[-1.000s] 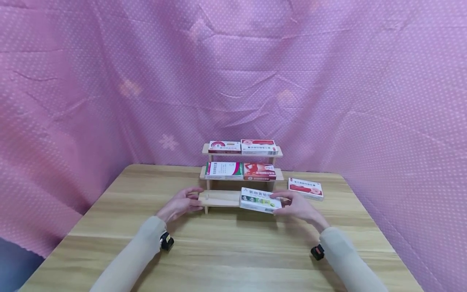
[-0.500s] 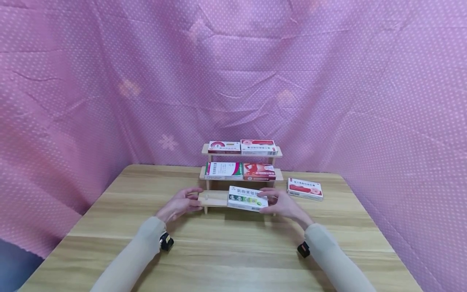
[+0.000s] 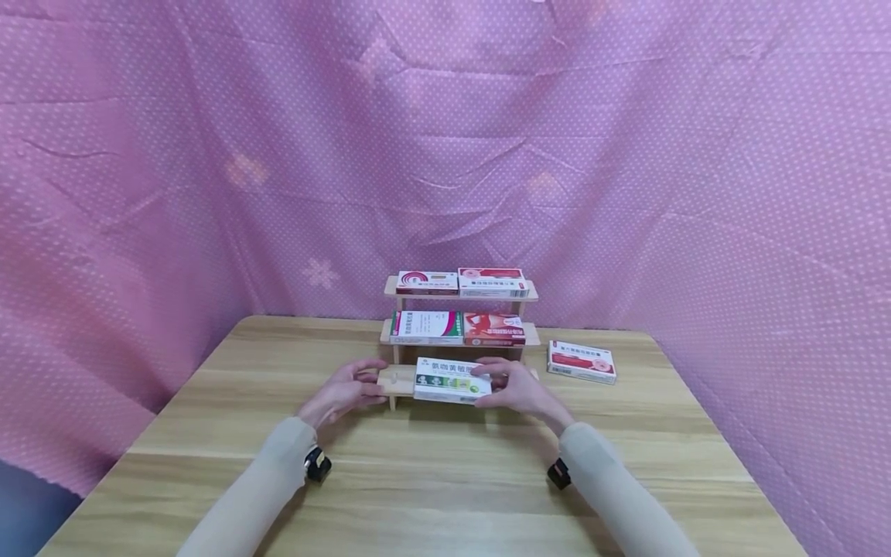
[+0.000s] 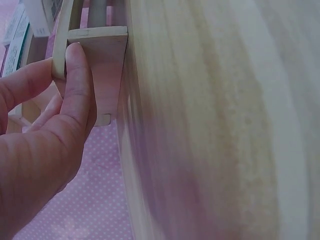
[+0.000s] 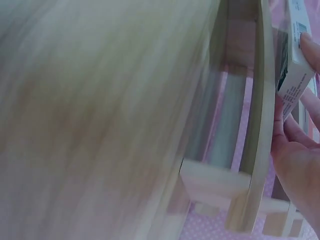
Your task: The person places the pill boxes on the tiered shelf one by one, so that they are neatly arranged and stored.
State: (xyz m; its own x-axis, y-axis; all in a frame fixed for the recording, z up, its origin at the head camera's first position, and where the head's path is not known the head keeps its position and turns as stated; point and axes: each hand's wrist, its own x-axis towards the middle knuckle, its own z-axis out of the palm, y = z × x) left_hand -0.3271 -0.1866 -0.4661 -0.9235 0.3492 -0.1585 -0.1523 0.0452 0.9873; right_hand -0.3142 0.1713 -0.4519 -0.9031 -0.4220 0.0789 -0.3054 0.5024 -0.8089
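Observation:
In the head view my right hand (image 3: 518, 389) grips the right end of a white and green medicine box (image 3: 445, 379) at the lowest tier of a three-tier wooden display stand (image 3: 395, 379). The right wrist view shows thumb and fingers on that box (image 5: 296, 75), close against the board; whether it touches is unclear. My left hand (image 3: 343, 393) pinches the left end of the same tier. Seen from the left wrist, thumb and fingers hold the edge of the stand (image 4: 60, 40). A green and white box (image 3: 426, 327) and a red box (image 3: 494, 329) lie on the middle tier.
Two red and white boxes, one left (image 3: 428, 282) and one right (image 3: 493, 282), lie on the top tier. Another red and white box (image 3: 581, 361) rests on the wooden table (image 3: 445, 487), right of the stand. A pink dotted curtain (image 3: 445, 155) hangs behind the table.
My right hand has slid the white and green box leftward along the lowest tier, from its right end toward the middle. My left hand has stayed on the tier's left end.

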